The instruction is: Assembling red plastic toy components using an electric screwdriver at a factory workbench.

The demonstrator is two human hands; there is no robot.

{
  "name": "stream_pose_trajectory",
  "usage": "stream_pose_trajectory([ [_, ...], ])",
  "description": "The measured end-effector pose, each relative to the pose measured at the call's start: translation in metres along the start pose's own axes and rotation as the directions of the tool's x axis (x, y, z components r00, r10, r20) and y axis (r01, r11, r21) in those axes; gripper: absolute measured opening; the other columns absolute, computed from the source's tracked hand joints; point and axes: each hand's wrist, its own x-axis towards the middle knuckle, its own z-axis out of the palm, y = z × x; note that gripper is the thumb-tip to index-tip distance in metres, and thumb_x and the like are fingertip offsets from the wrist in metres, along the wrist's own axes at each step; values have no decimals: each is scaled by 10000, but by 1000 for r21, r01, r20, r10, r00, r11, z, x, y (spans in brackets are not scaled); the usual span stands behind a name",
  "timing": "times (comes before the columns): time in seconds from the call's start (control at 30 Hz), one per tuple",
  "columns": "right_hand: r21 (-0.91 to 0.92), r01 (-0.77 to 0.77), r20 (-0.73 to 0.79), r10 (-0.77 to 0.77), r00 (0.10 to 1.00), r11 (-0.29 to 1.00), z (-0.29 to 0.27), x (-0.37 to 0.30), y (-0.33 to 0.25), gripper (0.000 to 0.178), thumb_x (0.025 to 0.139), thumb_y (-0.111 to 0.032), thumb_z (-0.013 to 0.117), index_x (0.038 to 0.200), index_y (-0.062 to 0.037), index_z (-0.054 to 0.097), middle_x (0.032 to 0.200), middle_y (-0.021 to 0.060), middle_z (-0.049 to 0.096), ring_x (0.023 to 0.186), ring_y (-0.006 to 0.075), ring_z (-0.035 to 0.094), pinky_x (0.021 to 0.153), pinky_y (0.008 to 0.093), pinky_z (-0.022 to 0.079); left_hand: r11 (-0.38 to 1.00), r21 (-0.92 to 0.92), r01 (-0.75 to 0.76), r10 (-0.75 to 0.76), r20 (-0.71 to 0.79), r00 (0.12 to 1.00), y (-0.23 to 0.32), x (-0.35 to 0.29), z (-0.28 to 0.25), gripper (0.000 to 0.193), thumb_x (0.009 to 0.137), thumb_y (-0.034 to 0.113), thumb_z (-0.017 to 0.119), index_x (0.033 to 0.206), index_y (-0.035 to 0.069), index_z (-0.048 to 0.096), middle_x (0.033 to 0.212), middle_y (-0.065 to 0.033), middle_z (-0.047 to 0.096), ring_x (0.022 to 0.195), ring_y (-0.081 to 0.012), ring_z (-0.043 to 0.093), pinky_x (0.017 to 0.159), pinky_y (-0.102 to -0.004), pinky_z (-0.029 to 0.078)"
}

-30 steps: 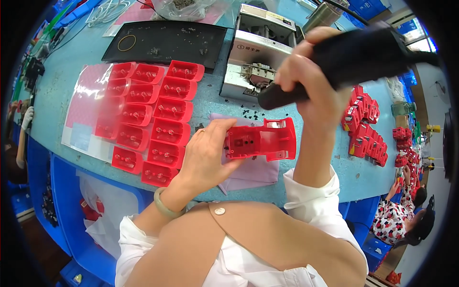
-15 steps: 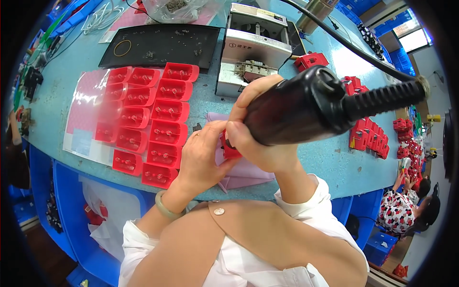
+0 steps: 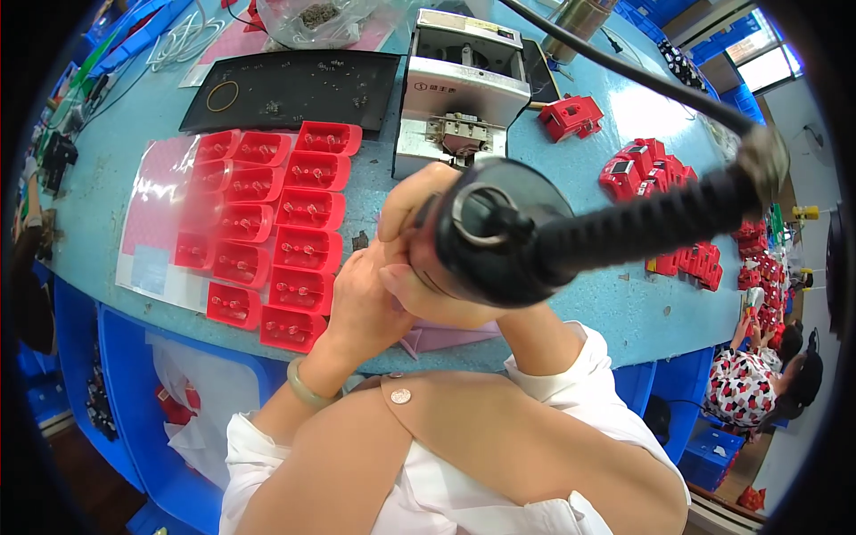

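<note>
Tool [image 3: 508, 236], black and cylindrical with a metal ring at its near end, sits in the right hand [image 3: 437, 303], whose fingers and thumb are closed round it. The left hand [image 3: 361, 299] is curled just beside, touching the right; its fingertips are hidden, so how far it is open, and whether it grips anything, I cannot tell. Below the hands, a lilac cloth [image 3: 450, 336] shows. Out to their right runs the tool's ribbed cable sleeve [image 3: 646, 223]. Near the left hand, on its left, red shells [image 3: 308, 250] with clear posts stand in columns. Beyond the hands are a metal machine [image 3: 432, 89] and a black mat [image 3: 285, 85]. Well to their right lie red housings [image 3: 635, 169]; farther off, a co-worker [image 3: 740, 388] in a patterned top.
</note>
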Motion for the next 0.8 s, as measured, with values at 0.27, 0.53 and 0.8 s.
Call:
stream_pose_trajectory([
  [0.27,-176,-53,-563,-57,825,983,-79,34,-44,311,783,-16,597,1069,13,478,649,71,516,549,153,513,574,305,448,1000,25,6,-8,53,999,14,-5,-40,625,664,62,700,1226,37,428,1074,-152,568,949,-340,572,788,-411,454],
  [0.53,-769,-598,-572,174,802,225,-195,10,45,365,689,-210,768,961,-25,609,731,112,624,644,186,622,581,316,478,814,-563,146,-253,-117,960,-37,-12,-180,532,778,62,665,1260,45,440,1067,-82,596,891,-155,604,736,-265,492],
  [0.8,-804,-579,-540,240,807,135,-191,17,62,364,690,-236,758,957,-40,606,749,119,636,693,235,636,625,359,484,202,-966,161,-955,-158,251,-227,-90,-402,623,875,453,550,1183,-84,479,1059,-118,622,898,-201,614,728,-294,498],
])
